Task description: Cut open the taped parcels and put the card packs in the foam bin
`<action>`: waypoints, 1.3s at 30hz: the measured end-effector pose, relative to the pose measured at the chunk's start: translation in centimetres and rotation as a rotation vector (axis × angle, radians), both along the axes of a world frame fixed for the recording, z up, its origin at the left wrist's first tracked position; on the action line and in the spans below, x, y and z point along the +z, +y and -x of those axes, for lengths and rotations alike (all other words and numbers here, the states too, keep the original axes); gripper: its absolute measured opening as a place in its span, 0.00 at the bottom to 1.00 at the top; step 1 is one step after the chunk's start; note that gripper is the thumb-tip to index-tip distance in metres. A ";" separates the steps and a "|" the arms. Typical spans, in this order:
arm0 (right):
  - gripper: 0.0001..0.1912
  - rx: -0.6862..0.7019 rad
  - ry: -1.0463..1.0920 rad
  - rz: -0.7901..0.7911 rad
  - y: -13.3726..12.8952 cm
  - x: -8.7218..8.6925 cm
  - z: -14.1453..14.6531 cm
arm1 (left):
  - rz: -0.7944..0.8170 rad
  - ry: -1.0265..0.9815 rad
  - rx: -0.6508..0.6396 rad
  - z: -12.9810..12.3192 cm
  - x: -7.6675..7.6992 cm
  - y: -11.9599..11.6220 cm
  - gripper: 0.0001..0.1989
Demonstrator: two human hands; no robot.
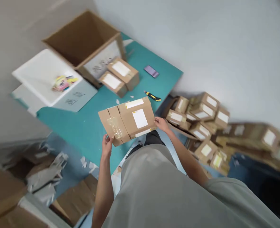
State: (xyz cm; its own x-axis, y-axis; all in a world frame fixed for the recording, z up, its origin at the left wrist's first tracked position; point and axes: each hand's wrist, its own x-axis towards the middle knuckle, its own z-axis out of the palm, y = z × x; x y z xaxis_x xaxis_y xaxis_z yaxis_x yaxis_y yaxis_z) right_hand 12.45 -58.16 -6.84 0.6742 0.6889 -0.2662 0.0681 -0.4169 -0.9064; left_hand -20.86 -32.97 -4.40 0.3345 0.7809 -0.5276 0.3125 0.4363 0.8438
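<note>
A flattened brown cardboard box (127, 122) with white labels and clear tape is held between my hands over the front edge of the green table (83, 126). My left hand (107, 144) is closed on its lower left corner. My right hand (162, 123) pinches its right edge. Beyond the cardboard lie a black and yellow utility knife (152, 96) and a purple phone (151, 71). Two small closed boxes with white labels, one in front (113, 83) and one behind (124, 72), stand touching each other.
A large open carton (102, 53) and a white bin (75, 96) with colourful packets inside stand at the table's back left. Many labelled boxes (204, 110) are piled at the right. Paper scraps (59, 161) and cardboard (73, 198) lie at the lower left.
</note>
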 end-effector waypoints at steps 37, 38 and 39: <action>0.18 -2.357 0.447 -0.632 -78.1 -3.8 49.8 | 0.446 0.327 -1.882 -2.9 -0.6 -82.5 0.20; 0.20 -2.359 0.405 -0.597 -79.8 -3.8 50.2 | 0.446 0.346 -1.903 -2.5 -0.9 -84.0 0.20; 0.22 -2.365 0.361 -0.549 -81.4 -4.0 50.6 | 0.437 0.370 -1.922 -2.0 -1.3 -85.2 0.20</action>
